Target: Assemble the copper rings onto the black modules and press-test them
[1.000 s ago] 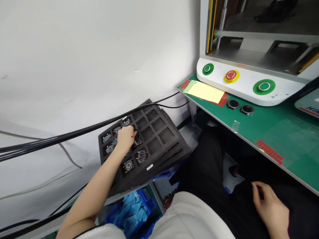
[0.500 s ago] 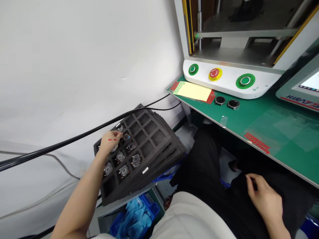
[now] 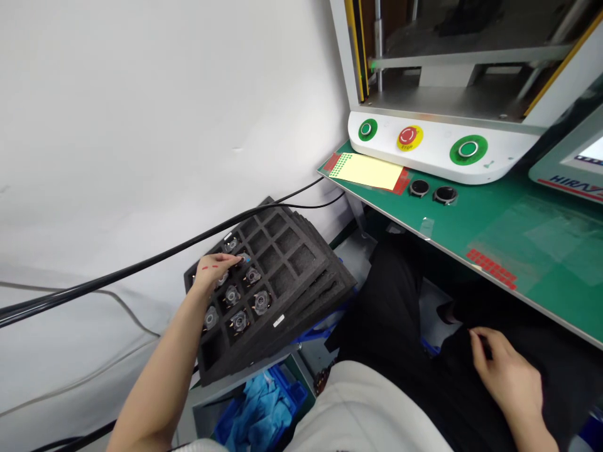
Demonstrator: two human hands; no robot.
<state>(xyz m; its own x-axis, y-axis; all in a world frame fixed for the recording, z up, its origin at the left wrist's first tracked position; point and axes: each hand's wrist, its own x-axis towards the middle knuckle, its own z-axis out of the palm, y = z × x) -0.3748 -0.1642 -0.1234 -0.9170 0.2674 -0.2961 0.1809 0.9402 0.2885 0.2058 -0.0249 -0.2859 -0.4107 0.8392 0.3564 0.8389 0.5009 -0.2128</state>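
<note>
My left hand reaches over the black foam tray, thumb and finger pinched at the edge of a round watch part with a blue spot. That part is in or just above its compartment; I cannot tell whether it is lifted. Neighbouring compartments hold several similar watch parts, such as this watch part with a clear round middle. My right hand rests on my dark trousers, fingers loosely curled towards the thumb, with nothing visible in it.
Black cables cross above the tray by the wall. On the green table lie two watch cases and a yellow sheet, before a press with a button panel. Below, a blue bin holds blue cloths.
My left hand has moved slightly right, its fingertips now at the watch part with the blue spot. The whole view has shifted a little. My right hand stays on my lap.
</note>
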